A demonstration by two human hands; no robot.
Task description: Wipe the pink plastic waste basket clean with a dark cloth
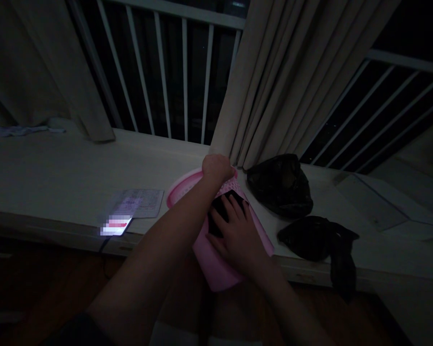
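No readable text; sheet (146,204) dim, screen (121,228) pixelated.

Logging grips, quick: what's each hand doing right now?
Left hand: closed on the pink bin's rim.
Right hand: open, spread over the bin's dark patch.

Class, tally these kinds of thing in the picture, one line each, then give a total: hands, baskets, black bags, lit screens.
Hands: 2
Pink basket: 1
Black bags: 2
Lit screen: 1
Total: 6

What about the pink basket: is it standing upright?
No, the pink basket is tilted, with the left hand on its rim and its narrower end pointing toward the person.
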